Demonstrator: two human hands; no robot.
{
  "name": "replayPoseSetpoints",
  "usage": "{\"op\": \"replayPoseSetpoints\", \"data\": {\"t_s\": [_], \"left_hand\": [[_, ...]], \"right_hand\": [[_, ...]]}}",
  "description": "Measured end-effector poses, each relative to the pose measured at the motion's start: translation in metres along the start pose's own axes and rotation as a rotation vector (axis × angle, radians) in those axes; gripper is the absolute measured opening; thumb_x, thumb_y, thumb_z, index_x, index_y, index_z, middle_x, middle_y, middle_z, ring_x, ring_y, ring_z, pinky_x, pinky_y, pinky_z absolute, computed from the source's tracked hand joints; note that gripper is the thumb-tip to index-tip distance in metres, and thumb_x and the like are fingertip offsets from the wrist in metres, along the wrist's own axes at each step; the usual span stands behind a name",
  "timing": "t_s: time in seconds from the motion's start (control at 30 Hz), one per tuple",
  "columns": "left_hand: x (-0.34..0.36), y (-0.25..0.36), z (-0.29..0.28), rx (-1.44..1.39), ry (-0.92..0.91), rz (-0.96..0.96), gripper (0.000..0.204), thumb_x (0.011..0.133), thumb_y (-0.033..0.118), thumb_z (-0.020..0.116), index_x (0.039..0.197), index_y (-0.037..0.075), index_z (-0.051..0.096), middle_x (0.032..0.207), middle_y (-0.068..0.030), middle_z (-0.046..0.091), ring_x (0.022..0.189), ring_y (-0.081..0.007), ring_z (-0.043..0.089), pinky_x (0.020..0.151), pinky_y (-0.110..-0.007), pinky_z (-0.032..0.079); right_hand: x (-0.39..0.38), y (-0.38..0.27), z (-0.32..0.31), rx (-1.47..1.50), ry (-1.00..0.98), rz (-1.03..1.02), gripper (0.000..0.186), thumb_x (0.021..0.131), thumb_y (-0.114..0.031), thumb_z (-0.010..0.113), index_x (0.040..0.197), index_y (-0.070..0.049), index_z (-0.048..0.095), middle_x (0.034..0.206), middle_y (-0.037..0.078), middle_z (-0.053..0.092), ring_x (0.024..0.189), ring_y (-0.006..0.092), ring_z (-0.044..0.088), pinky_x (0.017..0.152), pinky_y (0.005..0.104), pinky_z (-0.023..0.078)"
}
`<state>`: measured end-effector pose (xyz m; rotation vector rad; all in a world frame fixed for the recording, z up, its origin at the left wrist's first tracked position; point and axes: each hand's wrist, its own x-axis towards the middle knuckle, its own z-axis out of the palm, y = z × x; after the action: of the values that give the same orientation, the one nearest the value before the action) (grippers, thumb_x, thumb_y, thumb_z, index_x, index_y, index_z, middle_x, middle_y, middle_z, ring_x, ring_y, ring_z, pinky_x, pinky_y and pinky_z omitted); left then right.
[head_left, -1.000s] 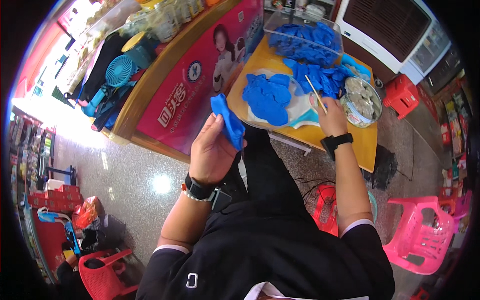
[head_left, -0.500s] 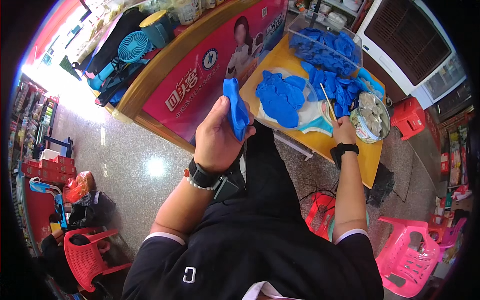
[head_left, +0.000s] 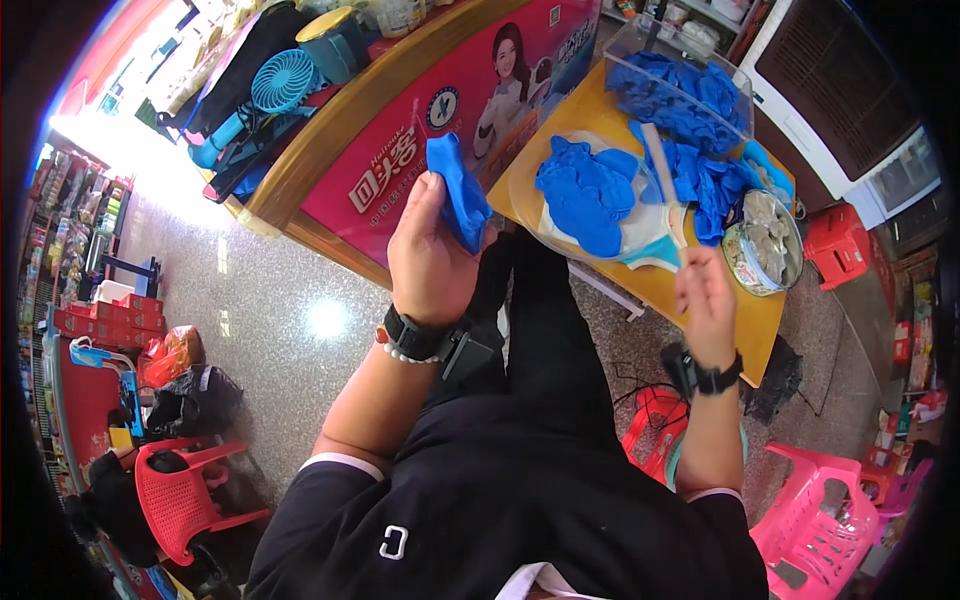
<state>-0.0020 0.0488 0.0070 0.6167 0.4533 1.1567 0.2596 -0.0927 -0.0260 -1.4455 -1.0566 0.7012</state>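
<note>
My left hand (head_left: pixel 432 262) is raised near the front panel of the counter, its thumb and fingers closed around a folded piece of blue fabric (head_left: pixel 460 195). Over the table's near edge, my right hand (head_left: pixel 706 298) pinches the lower end of a pale, flat stick (head_left: pixel 660 165). Motion smears both the hand and the stick, which points up and away. Beyond that hand, several blue fabric pieces (head_left: pixel 590 195) lie stacked on a round clear tray (head_left: pixel 530 222). A white and turquoise item (head_left: pixel 655 255) shows partly beside them.
The wooden table (head_left: pixel 745 325) carries a clear box (head_left: pixel 735 85) of blue pieces, a loose blue pile (head_left: pixel 712 190) and a round tin (head_left: pixel 745 268) with greyish contents. Left stands the counter (head_left: pixel 350 95). Pink chairs (head_left: pixel 825 510) and a red stool (head_left: pixel 655 425) are nearby.
My right hand has come back toward me, and the stick has swung more upright. The left hand still grips the blue fabric, slightly turned. The whole view has shifted a little.
</note>
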Motion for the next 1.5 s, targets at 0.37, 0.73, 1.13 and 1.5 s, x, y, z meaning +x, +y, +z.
{"op": "replayPoseSetpoints", "data": {"t_s": [0.37, 0.73, 1.13, 1.5], "left_hand": [[-0.006, -0.001, 0.001, 0.142, -0.047, 0.308, 0.021, 0.1, 0.021, 0.041, 0.114, 0.008, 0.05, 0.095, -0.0059, 0.06, 0.078, -0.0129, 0.059, 0.067, -0.028, 0.048], [-0.028, -0.02, 0.021, 0.373, -0.134, 0.43, 0.019, 0.102, 0.02, 0.039, 0.102, 0.005, 0.051, 0.083, 0.0019, 0.054, 0.07, -0.0031, 0.048, 0.064, -0.018, 0.043], [-0.031, -0.014, 0.019, 0.708, -0.137, 0.487, 0.015, 0.101, 0.016, 0.042, 0.095, 0.004, 0.05, 0.079, 0.0039, 0.05, 0.067, -0.0023, 0.042, 0.06, -0.018, 0.036], [-0.027, -0.001, 0.023, 0.699, -0.089, 0.599, 0.022, 0.101, 0.021, 0.043, 0.089, 0.006, 0.054, 0.075, 0.0074, 0.046, 0.067, -0.0005, 0.039, 0.059, -0.016, 0.032]], "right_hand": [[-0.038, -0.05, 0.048, -0.127, -0.333, -0.197, 0.015, 0.09, -0.002, 0.051, 0.103, 0.0, 0.058, 0.068, 0.004, 0.054, 0.06, 0.0117, 0.052, 0.057, 0.0243, 0.043], [-0.052, -0.041, 0.091, -0.043, -0.263, -0.124, 0.012, 0.092, -0.005, 0.051, 0.102, -0.002, 0.055, 0.068, 0.006, 0.055, 0.057, 0.0146, 0.054, 0.054, 0.0268, 0.042], [-0.044, -0.031, 0.109, 0.45, -0.355, 0.097, 0.012, 0.096, -0.011, 0.049, 0.103, -0.001, 0.053, 0.066, -0.005, 0.044, 0.054, 0.0017, 0.036, 0.049, 0.0176, 0.029], [-0.045, -0.03, 0.107, 0.222, -0.335, -0.003, 0.011, 0.095, -0.007, 0.051, 0.101, -0.001, 0.057, 0.07, -0.002, 0.053, 0.06, 0.0031, 0.045, 0.054, 0.0184, 0.037]]}}
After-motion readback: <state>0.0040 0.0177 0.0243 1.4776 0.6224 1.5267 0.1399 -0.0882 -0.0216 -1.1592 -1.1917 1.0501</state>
